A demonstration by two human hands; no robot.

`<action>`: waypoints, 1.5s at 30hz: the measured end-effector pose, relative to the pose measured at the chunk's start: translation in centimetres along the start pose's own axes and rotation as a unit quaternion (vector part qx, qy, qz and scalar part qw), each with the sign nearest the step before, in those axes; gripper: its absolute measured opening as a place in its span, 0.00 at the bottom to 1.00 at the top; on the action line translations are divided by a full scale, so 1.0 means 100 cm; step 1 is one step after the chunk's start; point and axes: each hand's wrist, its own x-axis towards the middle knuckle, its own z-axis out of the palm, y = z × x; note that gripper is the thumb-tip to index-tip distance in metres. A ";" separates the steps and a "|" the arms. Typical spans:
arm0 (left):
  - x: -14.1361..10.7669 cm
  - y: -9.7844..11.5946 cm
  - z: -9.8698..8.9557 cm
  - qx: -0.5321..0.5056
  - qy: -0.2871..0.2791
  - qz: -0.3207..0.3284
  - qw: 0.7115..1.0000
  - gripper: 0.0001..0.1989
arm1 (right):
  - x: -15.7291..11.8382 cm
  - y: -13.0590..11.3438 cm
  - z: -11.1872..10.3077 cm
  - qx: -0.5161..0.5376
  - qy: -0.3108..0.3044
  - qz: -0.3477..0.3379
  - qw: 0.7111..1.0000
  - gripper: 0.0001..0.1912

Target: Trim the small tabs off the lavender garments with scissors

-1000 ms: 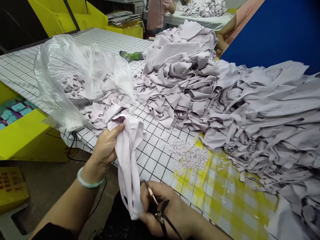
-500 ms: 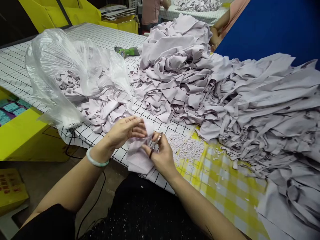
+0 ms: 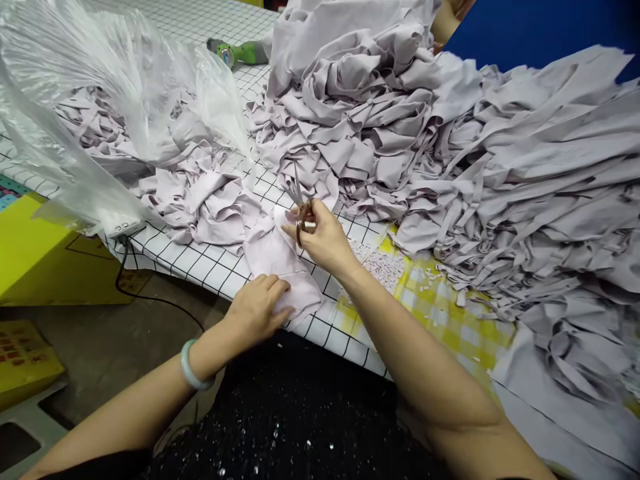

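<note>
My right hand (image 3: 325,237) is closed round a pair of small scissors (image 3: 301,217), brown at the handles, with the metal blades pointing away from me. Beneath it, a pale lilac fabric piece (image 3: 275,252) lies at the table's near edge. The fingers of my left hand (image 3: 260,303) curl onto the near part of that piece, thumb at its lower side. Just beyond, a loose heap of similar fabric pieces (image 3: 203,200) spills from a clear plastic bag (image 3: 143,80).
Large piles of lilac fabric (image 3: 350,127) and fabric strips (image 3: 550,187) fill the back and right. Small clippings (image 3: 383,267) lie on a yellow checked cloth (image 3: 440,320). A green-and-black tool (image 3: 245,52) lies behind; a power strip (image 3: 123,225) with a cord sits left.
My left hand has come down and nearer onto the fabric piece, which now lies flatter. My right hand has moved forward, its scissors now plainly visible. The view has tilted down.
</note>
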 end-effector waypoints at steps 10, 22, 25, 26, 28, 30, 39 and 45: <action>0.003 -0.008 -0.006 0.019 0.054 -0.007 0.998 0.06 | -0.049 0.031 -0.034 -0.051 -0.230 0.027 0.971 0.12; 0.001 0.032 0.002 -0.441 -0.019 -0.210 0.872 0.09 | -0.048 0.005 -0.015 0.102 -0.155 -0.008 0.983 0.08; 0.006 0.038 -0.017 -0.594 -0.062 -0.270 0.755 0.11 | -0.045 -0.010 -0.018 0.137 -0.121 -0.027 0.983 0.09; 0.006 0.038 -0.023 -0.610 -0.061 -0.279 0.740 0.10 | -0.044 -0.012 -0.020 0.127 -0.107 -0.036 0.985 0.10; 0.006 0.037 -0.031 -0.623 -0.044 -0.288 0.726 0.10 | -0.045 -0.012 -0.024 0.095 -0.078 -0.056 0.991 0.10; 0.004 0.035 -0.036 -0.635 -0.033 -0.305 0.709 0.09 | -0.046 -0.008 -0.027 0.059 -0.042 -0.082 0.994 0.08; 0.008 0.049 -0.065 -0.477 -0.035 -0.191 0.857 0.14 | -0.061 0.006 0.014 0.156 0.002 0.017 0.988 0.14; 0.043 0.052 -0.048 -0.439 0.102 -0.087 0.889 0.15 | -0.100 0.016 0.045 0.262 -0.021 0.148 0.953 0.22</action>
